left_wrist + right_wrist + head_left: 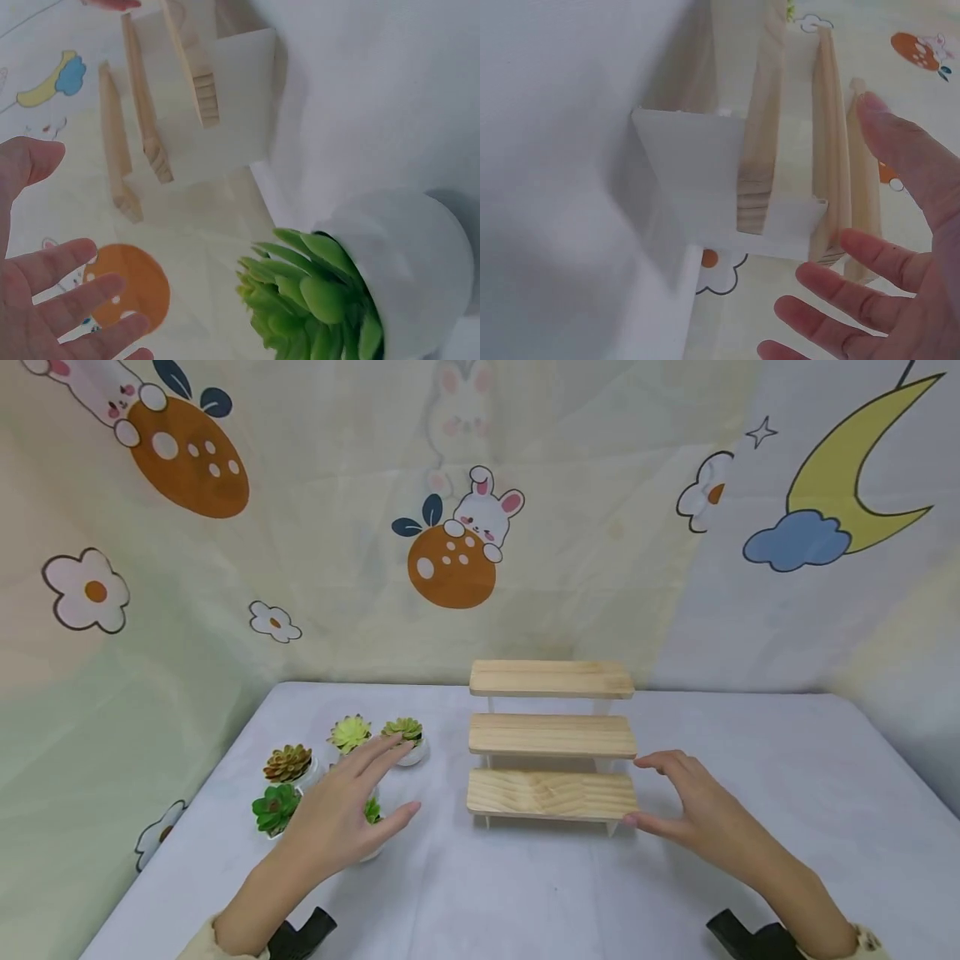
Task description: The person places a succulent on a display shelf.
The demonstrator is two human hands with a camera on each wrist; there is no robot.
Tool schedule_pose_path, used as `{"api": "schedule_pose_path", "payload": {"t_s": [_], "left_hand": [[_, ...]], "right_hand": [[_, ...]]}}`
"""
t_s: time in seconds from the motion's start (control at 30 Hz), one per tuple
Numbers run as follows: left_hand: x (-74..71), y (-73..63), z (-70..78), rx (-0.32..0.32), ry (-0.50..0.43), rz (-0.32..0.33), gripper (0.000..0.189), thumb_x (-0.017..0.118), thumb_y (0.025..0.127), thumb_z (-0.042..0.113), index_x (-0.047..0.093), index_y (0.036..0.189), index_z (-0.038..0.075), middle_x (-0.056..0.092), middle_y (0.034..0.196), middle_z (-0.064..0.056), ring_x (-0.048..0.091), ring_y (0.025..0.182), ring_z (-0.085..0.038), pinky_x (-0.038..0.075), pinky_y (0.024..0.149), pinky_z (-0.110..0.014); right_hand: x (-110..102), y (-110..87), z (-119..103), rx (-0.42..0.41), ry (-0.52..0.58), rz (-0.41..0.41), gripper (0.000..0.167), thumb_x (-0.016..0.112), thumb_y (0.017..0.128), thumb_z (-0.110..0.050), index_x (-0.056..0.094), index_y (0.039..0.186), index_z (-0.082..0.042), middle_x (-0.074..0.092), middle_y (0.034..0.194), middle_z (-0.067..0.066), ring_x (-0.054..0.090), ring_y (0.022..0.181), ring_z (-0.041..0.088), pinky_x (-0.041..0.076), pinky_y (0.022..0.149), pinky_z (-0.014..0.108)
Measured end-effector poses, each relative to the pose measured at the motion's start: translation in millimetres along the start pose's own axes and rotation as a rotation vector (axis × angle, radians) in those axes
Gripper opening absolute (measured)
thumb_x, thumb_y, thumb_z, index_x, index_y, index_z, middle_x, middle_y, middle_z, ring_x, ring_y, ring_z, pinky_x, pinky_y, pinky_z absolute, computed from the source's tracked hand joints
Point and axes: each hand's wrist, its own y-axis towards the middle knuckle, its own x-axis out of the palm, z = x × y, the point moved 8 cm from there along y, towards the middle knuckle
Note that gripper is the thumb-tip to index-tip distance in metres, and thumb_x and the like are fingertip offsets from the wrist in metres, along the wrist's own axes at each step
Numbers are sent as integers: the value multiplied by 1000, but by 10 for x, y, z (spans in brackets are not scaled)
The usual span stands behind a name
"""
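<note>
A three-tier wooden stand (551, 737) with pale side panels (694, 169) stands on the white table. My right hand (697, 810) is at its right end, fingers spread and thumb by the lowest board; whether the fingertips touch the wood, I cannot tell. Over the potted succulents on the left, my left hand (341, 814) is held with its fingers loosely extended, holding nothing. It partly covers a green succulent (372, 810), whose white pot (420, 277) shows in the left wrist view. Around it are a brownish succulent (287, 763), a dark green one (275, 808) and a yellow-green one (350, 732).
Another green succulent (402, 729) in a white pot stands between the left fingertips and the stand. A printed cloth backdrop (585, 568) rises behind the table (787, 760). Dark wrist straps (303, 935) show at the bottom.
</note>
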Motion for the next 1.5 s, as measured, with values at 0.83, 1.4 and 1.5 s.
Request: {"api": "schedule_pose_path", "payload": {"t_s": [0.83, 1.4, 1.5], "left_hand": [[-83, -808, -476, -349, -185, 109, 75, 77, 74, 37, 41, 139, 31, 45, 139, 2, 48, 123, -27, 46, 87, -55], [404, -1033, -762, -663, -548, -1, 74, 75, 79, 30, 37, 139, 10, 44, 136, -15, 55, 115, -34, 50, 90, -41], [483, -1012, -783, -699, -616, -28, 74, 73, 79, 32, 36, 139, 11, 43, 138, -15, 53, 116, -33, 50, 91, -39]], "right_hand": [[324, 84, 182, -41, 69, 11, 58, 79, 72, -29, 56, 118, -3, 59, 111, 5, 56, 91, 22, 49, 74, 36], [354, 52, 222, 20, 104, -36, 57, 76, 76, -32, 54, 122, -6, 56, 111, 1, 56, 95, 24, 48, 72, 33], [342, 47, 216, -3, 94, -6, 56, 76, 75, -29, 55, 120, -5, 57, 110, 0, 56, 93, 21, 50, 75, 34]]}}
